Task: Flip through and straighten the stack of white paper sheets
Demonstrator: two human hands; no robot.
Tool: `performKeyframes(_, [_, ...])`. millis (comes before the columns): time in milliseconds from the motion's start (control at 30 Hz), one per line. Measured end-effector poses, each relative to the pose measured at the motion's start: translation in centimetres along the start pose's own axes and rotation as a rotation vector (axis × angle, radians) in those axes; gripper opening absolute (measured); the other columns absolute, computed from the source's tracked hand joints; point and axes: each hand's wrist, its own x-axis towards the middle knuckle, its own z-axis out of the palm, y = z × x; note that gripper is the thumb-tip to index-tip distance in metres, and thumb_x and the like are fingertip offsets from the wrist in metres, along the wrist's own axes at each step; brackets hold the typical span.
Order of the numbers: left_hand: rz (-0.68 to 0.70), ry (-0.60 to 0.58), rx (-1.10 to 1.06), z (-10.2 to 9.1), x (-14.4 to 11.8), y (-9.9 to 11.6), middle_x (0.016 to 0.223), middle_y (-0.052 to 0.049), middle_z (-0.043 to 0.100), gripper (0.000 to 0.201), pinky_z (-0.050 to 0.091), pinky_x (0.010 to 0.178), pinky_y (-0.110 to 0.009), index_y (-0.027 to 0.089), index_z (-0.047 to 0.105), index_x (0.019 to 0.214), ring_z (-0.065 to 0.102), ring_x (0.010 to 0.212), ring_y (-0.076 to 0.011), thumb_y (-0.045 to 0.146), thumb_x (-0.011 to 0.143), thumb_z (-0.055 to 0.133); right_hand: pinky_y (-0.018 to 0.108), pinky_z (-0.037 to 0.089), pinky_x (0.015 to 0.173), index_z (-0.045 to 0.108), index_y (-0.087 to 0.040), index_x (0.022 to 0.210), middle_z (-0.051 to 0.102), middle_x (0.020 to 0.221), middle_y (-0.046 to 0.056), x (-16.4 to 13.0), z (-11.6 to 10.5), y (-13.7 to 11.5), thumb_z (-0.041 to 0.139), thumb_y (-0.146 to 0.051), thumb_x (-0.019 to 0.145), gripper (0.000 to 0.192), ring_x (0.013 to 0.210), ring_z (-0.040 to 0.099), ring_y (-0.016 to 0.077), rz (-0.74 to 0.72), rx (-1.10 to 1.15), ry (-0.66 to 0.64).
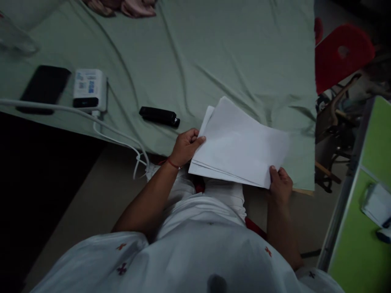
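Between both hands, a stack of white paper sheets (241, 146) hangs above the bed (214, 53) edge: left hand (185, 146) pinches one corner, right hand (279, 185) another. Sheets look roughly squared; black stapler (159, 116) lies untouched just beyond the left grip.

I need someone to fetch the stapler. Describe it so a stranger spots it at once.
Start at the green sheet over the table. The stapler lies near its front edge, between the white power bank and the paper stack. It is the only slim black bar there; the black phone is flat and wide.

Stapler (159, 116) probably left of papers (241, 146).
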Motion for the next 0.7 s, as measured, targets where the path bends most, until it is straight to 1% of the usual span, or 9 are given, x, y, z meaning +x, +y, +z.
performKeyframes(67, [-0.003, -0.018, -0.009, 0.0, 0.0, 0.1, 0.057, 0.008, 0.038, 0.037, 0.026, 0.049, -0.023, 0.022, 0.055, 0.074, 0.031, 0.053, -0.0094, 0.051, 0.082, 0.075, 0.025, 0.045, 0.057, 0.056, -0.022, 0.075, 0.059, 0.069, -0.004, 0.0, 0.1, -0.1, 0.082, -0.054, 0.068, 0.042, 0.066, 0.054, 0.0129, -0.005, -0.008, 0.024])
performKeyframes(167, [-0.016, -0.103, -0.056, -0.1, 0.0, 0.1, 0.060, 0.007, 0.047, 0.034, 0.034, 0.053, -0.024, 0.022, 0.061, 0.089, 0.039, 0.055, -0.0107, 0.051, 0.080, 0.076, 0.025, 0.047, 0.058, 0.053, -0.023, 0.074, 0.056, 0.066, -0.006, 0.1, 0.1, 0.0, 0.083, -0.052, 0.065, 0.042, 0.063, 0.051, 0.0113, 0.017, 0.056, 0.104])
performKeyframes(233, [-0.022, -0.129, -0.062, 0.0, 0.0, 0.1, 0.060, 0.008, 0.048, 0.035, 0.035, 0.054, -0.025, 0.022, 0.062, 0.093, 0.040, 0.055, -0.0111, 0.049, 0.079, 0.076, 0.025, 0.048, 0.058, 0.052, -0.024, 0.073, 0.056, 0.066, -0.006, 0.2, 0.1, 0.1, 0.084, -0.050, 0.064, 0.043, 0.062, 0.050, 0.0109, 0.043, 0.079, 0.134])
performKeyframes(367, [-0.005, -0.056, 0.021, 0.0, 0.0, 0.1, 0.056, 0.008, 0.040, 0.031, 0.030, 0.052, -0.025, 0.023, 0.055, 0.079, 0.034, 0.054, -0.0107, 0.048, 0.082, 0.073, 0.026, 0.050, 0.058, 0.053, -0.024, 0.074, 0.058, 0.067, -0.006, 0.3, 0.1, 0.4, 0.082, -0.052, 0.067, 0.041, 0.061, 0.051, 0.0118, 0.032, 0.066, 0.130])
performKeyframes(433, [0.005, -0.048, 0.033, 0.0, 0.0, 0.3, 0.057, 0.007, 0.041, 0.035, 0.030, 0.052, -0.025, 0.022, 0.054, 0.074, 0.034, 0.055, -0.0107, 0.051, 0.084, 0.071, 0.026, 0.049, 0.057, 0.052, -0.024, 0.074, 0.057, 0.065, -0.006, 0.4, 0.0, 0.6, 0.082, -0.053, 0.068, 0.041, 0.060, 0.049, 0.0114, 0.017, 0.075, 0.128])
performKeyframes(533, [-0.003, -0.146, -0.004, -0.1, 0.0, 0.5, 0.061, 0.007, 0.046, 0.035, 0.032, 0.054, -0.025, 0.021, 0.060, 0.083, 0.037, 0.057, -0.0107, 0.053, 0.081, 0.074, 0.024, 0.043, 0.051, 0.050, -0.025, 0.072, 0.052, 0.061, -0.008, 0.7, -0.3, 1.0, 0.082, -0.052, 0.069, 0.042, 0.056, 0.044, 0.0101, 0.003, 0.099, 0.161])
performKeyframes(600, [-0.014, -0.218, -0.010, -0.1, 0.0, 0.5, 0.061, 0.007, 0.047, 0.036, 0.032, 0.054, -0.024, 0.021, 0.063, 0.090, 0.039, 0.057, -0.0105, 0.051, 0.077, 0.078, 0.024, 0.042, 0.050, 0.050, -0.025, 0.071, 0.052, 0.061, -0.008, 0.9, -0.4, 1.1, 0.082, -0.051, 0.069, 0.042, 0.055, 0.044, 0.0098, 0.005, 0.117, 0.181])
performKeyframes(633, [-0.015, -0.228, 0.002, -0.1, 0.0, 0.5, 0.060, 0.008, 0.046, 0.035, 0.031, 0.054, -0.024, 0.021, 0.063, 0.090, 0.038, 0.056, -0.0104, 0.049, 0.076, 0.079, 0.024, 0.042, 0.050, 0.049, -0.025, 0.070, 0.051, 0.061, -0.008, 0.9, -0.4, 1.1, 0.083, -0.051, 0.069, 0.043, 0.055, 0.045, 0.0098, 0.012, 0.121, 0.187])
performKeyframes(700, [-0.001, -0.186, 0.046, 0.0, -0.1, 0.4, 0.058, 0.008, 0.043, 0.032, 0.028, 0.053, -0.024, 0.021, 0.062, 0.083, 0.035, 0.055, -0.0101, 0.049, 0.079, 0.076, 0.023, 0.041, 0.049, 0.046, -0.024, 0.068, 0.048, 0.059, -0.008, 0.8, -0.4, 1.0, 0.085, -0.052, 0.068, 0.048, 0.055, 0.043, 0.0093, 0.024, 0.126, 0.190])
